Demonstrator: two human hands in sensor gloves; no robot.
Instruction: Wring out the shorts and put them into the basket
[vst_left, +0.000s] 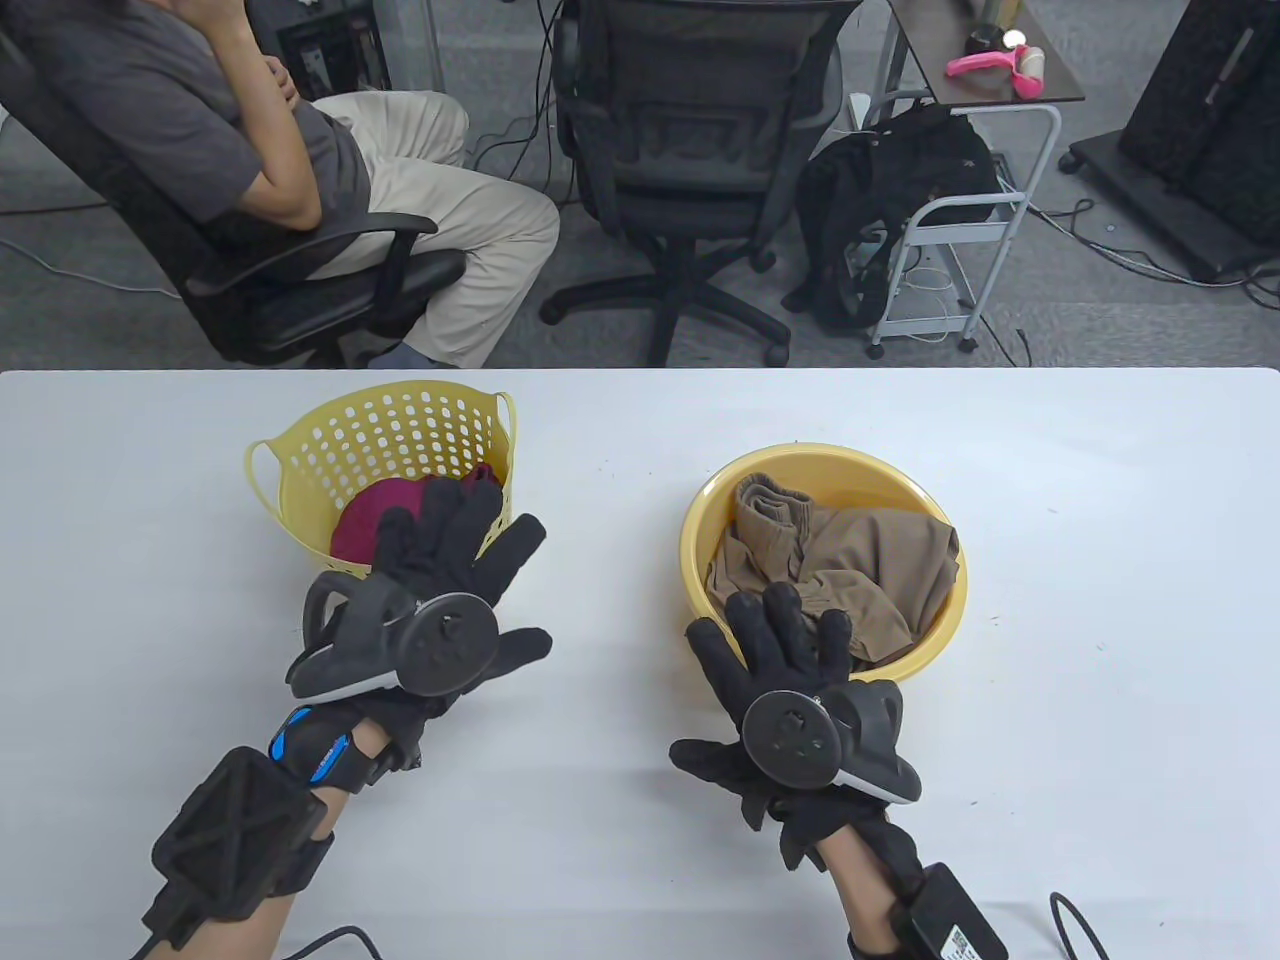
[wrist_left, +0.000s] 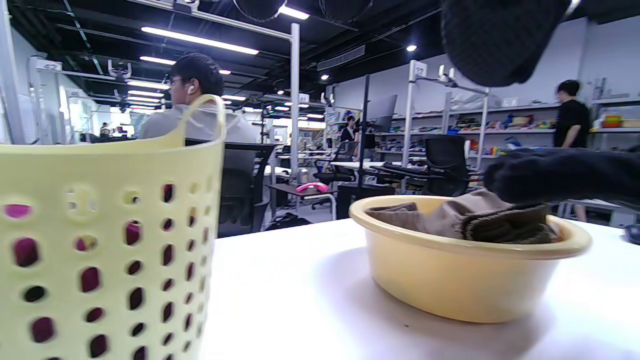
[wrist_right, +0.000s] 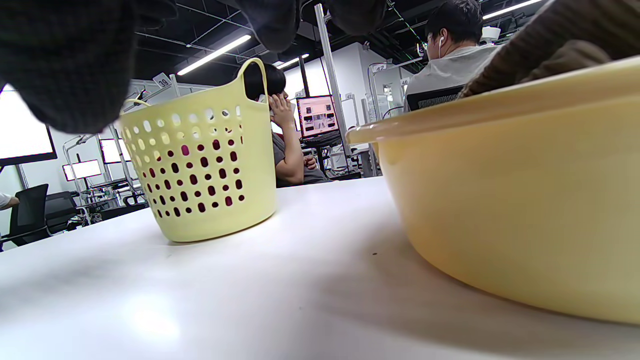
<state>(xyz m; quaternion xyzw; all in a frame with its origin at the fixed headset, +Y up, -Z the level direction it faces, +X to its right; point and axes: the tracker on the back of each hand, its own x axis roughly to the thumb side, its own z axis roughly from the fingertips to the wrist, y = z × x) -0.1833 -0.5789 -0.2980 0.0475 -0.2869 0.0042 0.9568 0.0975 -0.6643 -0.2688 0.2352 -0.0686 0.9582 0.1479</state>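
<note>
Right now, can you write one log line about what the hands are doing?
left hand: open, above basket | right hand: open, reaching brown shorts | shorts: in basin, not wrung

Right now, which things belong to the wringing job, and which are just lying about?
Job: tan shorts in the yellow basin; perforated basket; left hand and right hand, both open.

Lying about: dark red cloth already inside the basket.

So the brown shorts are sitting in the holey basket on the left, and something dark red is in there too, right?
Not quite. The brown shorts lie in the round yellow basin on the right, as the table view shows. The dark red cloth is indeed in the perforated basket.
</note>
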